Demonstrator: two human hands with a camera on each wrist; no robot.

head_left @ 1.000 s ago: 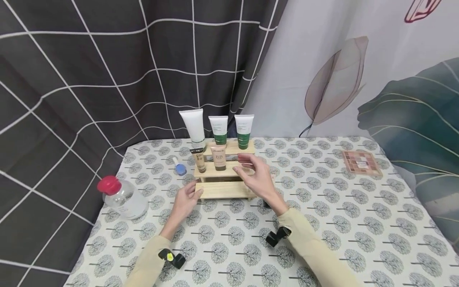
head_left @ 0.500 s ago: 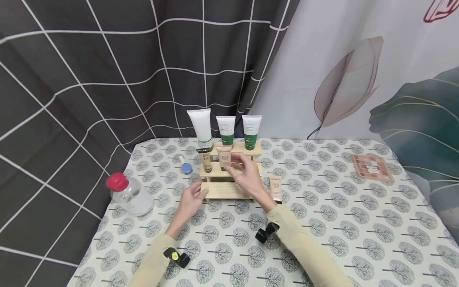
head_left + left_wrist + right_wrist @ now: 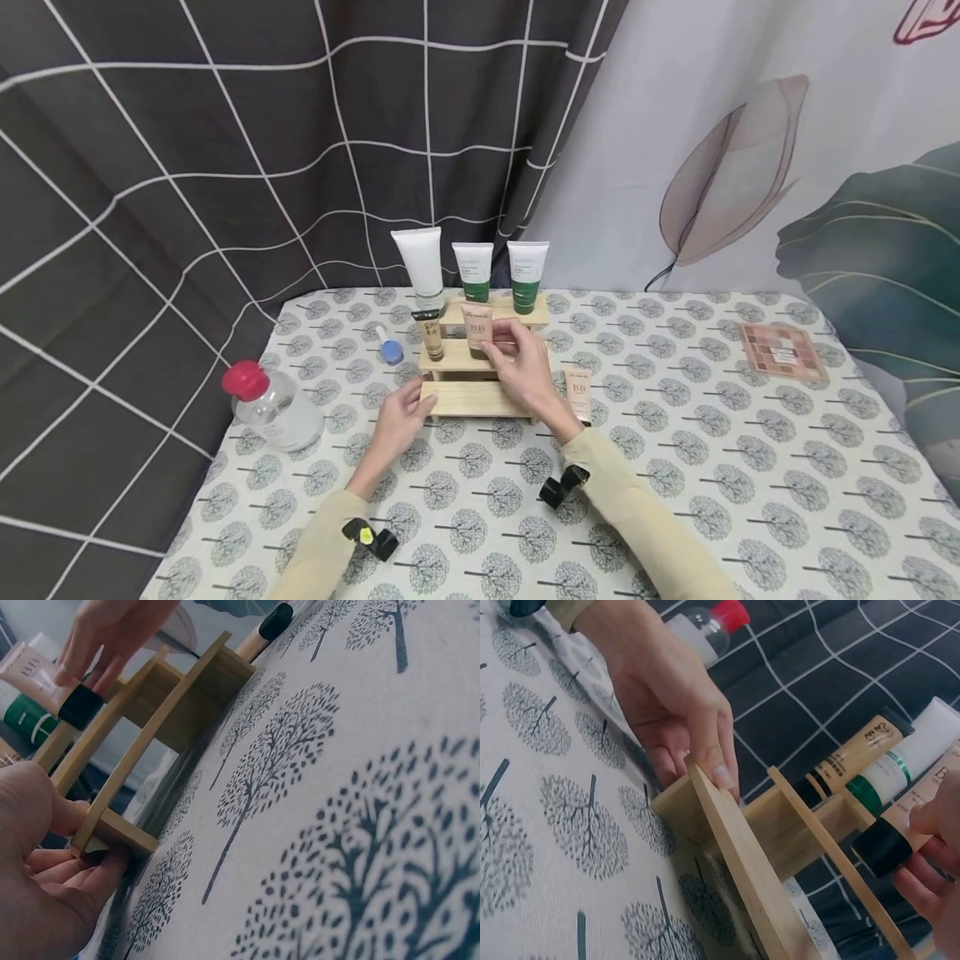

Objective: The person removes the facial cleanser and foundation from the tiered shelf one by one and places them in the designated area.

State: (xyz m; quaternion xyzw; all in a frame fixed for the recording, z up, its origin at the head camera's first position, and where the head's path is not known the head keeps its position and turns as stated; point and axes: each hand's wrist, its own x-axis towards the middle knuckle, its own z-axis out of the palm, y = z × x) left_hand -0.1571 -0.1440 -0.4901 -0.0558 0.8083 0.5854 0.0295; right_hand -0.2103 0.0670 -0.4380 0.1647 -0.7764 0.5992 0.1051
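A three-step wooden display stand [image 3: 480, 400] sits on the cloth. My left hand [image 3: 397, 414] grips the left end of its lowest step, thumb on top and fingers underneath, as the left wrist view shows. On the middle step, my right hand [image 3: 527, 372] pinches a pink BB cream tube [image 3: 477, 323] from its right side. Its black cap [image 3: 883, 847] points down, close over the wood. A small gold tube with a black end [image 3: 431, 336] stands to its left. Behind, on the top step, are a large white tube [image 3: 420, 262] and two white-and-green tubes [image 3: 472, 271].
Another BB tube [image 3: 577, 390] lies right of the stand, partly behind my right wrist. At left stand a clear bottle with a red cap [image 3: 281, 412] and a small blue-and-white item [image 3: 391, 351]. A makeup palette [image 3: 782, 352] lies far right. Curtains hang behind the table.
My right hand, earlier beside the middle step with nothing in it, has reached left and taken hold of the BB cream tube, which has shifted slightly right. My left hand keeps its grip.
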